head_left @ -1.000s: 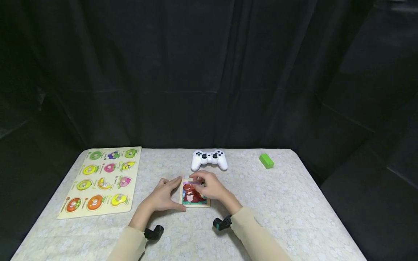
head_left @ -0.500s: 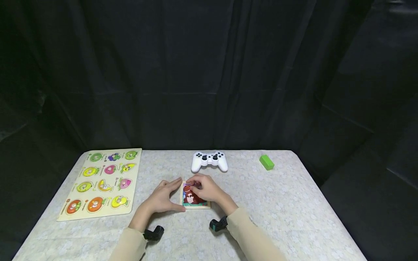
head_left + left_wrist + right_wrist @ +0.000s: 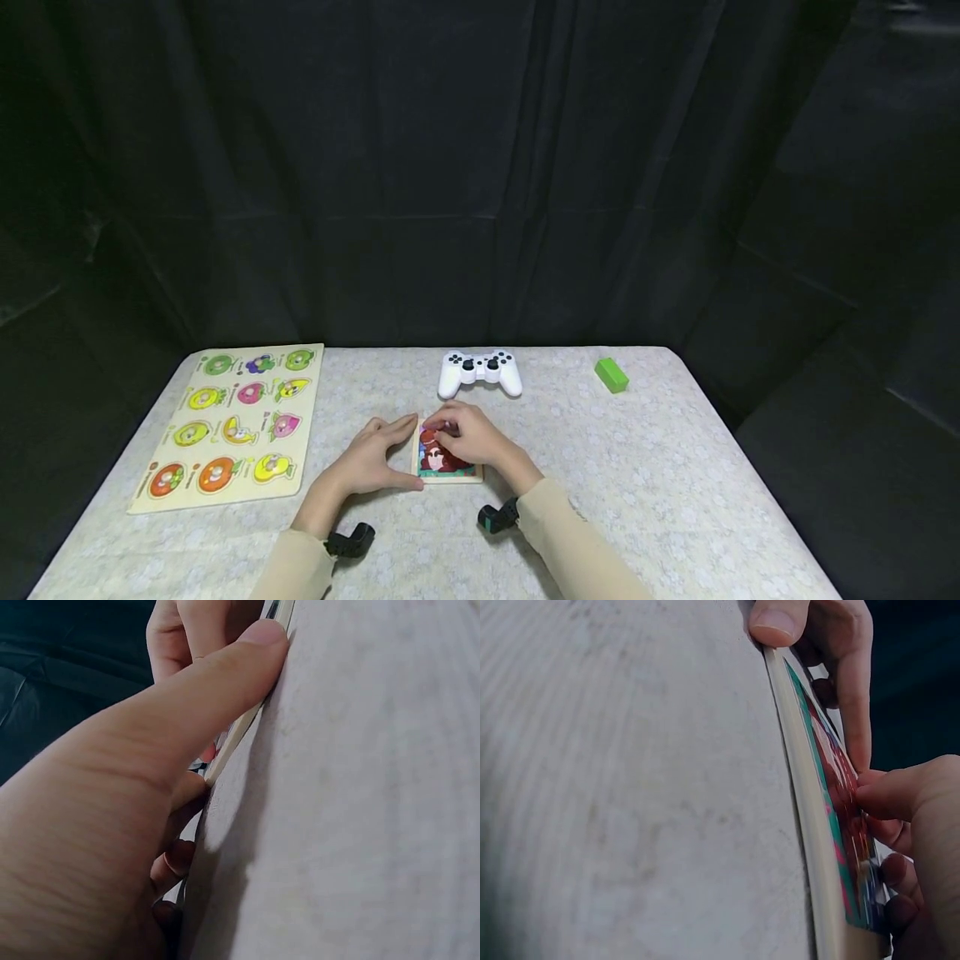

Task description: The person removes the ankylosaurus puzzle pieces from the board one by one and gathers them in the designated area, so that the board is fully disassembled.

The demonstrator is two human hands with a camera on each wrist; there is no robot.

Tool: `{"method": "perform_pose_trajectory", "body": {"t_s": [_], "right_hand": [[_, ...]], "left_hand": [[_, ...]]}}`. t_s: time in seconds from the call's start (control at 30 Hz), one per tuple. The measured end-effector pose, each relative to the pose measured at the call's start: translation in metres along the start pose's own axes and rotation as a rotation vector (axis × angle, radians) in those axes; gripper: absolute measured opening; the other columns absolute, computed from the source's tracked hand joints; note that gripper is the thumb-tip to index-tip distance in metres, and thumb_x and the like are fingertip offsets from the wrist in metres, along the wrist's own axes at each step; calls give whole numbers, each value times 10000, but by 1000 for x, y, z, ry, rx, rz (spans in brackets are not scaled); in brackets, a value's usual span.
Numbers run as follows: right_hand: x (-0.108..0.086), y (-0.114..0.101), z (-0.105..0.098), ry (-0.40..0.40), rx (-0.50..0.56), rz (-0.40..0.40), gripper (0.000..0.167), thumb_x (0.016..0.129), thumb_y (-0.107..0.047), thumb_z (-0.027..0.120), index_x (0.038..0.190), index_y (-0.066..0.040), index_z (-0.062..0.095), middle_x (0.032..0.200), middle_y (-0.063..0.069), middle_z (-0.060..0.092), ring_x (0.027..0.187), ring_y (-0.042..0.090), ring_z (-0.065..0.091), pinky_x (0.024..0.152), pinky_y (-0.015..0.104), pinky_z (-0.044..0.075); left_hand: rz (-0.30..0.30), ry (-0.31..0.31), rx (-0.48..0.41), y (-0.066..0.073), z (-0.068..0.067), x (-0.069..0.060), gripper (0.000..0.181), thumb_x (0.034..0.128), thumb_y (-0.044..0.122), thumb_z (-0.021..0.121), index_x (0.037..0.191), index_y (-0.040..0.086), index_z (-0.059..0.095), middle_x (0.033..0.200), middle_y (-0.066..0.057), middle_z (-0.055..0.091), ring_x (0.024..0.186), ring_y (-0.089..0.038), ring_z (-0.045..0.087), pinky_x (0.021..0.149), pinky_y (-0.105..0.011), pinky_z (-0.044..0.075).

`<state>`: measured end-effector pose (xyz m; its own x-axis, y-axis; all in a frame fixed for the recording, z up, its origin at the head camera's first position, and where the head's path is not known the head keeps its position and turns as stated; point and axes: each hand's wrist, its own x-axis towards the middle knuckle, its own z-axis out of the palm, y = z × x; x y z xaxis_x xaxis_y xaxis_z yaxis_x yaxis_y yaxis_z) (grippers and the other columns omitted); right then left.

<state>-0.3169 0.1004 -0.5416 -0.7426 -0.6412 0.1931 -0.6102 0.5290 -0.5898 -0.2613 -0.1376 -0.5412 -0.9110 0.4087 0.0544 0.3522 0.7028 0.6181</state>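
Observation:
A small square picture puzzle (image 3: 437,457), with a reddish-brown figure inside a pale wooden frame, lies flat on the table. My left hand (image 3: 370,458) grips the frame's left side, thumb at the near corner and fingers at the far corner. In the left wrist view, the left thumb (image 3: 217,679) presses on the frame's near edge (image 3: 234,742). My right hand (image 3: 468,435) reaches over the picture, its curled fingers and thumb pinching a puzzle piece at the upper left, mostly hidden. In the right wrist view, the right thumb (image 3: 900,791) touches the picture's glossy surface (image 3: 840,795).
A white game controller (image 3: 480,372) lies just beyond the puzzle. To the right is a green block (image 3: 612,375). A large wooden fruit puzzle board (image 3: 225,429) lies on the left. Black curtain (image 3: 480,183) hangs behind the patterned tablecloth (image 3: 637,475).
My right hand has moved slightly left and nearer, down onto the picture's upper left, with its fingers more closely drawn together. The left hand stays at the frame.

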Motion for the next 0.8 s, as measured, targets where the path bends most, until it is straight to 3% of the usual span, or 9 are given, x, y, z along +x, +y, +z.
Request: {"method": "perform_pose_trajectory", "body": {"t_s": [0.2, 0.5, 0.8], "right_hand": [[3, -6, 0, -32, -73, 20, 306, 970, -93, 655, 1250, -126, 774, 1164, 68, 694, 1030, 184, 616, 942, 399, 521], [6, -11, -1, -53, -127, 47, 297, 931, -90, 659, 1202, -158, 761, 1086, 30, 677, 984, 166, 590, 907, 394, 515], [13, -18, -1, -65, -196, 88, 234, 931, -156, 660, 1146, -213, 730, 918, -38, 565, 806, 124, 504, 734, 320, 447]], "left_hand": [[-11, 9, -1, 0, 1, 0, 1106, 698, 559, 961, 1605, 139, 486, 1645, -10, 486, 1040, -118, 450, 952, -398, 468], [-2, 18, 0, 0, 4, -1, 1102, 696, 564, 958, 1601, 143, 492, 1642, -17, 491, 1046, -124, 465, 970, -423, 474], [-2, 22, -10, 0, 2, -1, 1097, 694, 557, 963, 1599, 148, 496, 1633, -9, 502, 1037, -117, 460, 971, -410, 476]]}}
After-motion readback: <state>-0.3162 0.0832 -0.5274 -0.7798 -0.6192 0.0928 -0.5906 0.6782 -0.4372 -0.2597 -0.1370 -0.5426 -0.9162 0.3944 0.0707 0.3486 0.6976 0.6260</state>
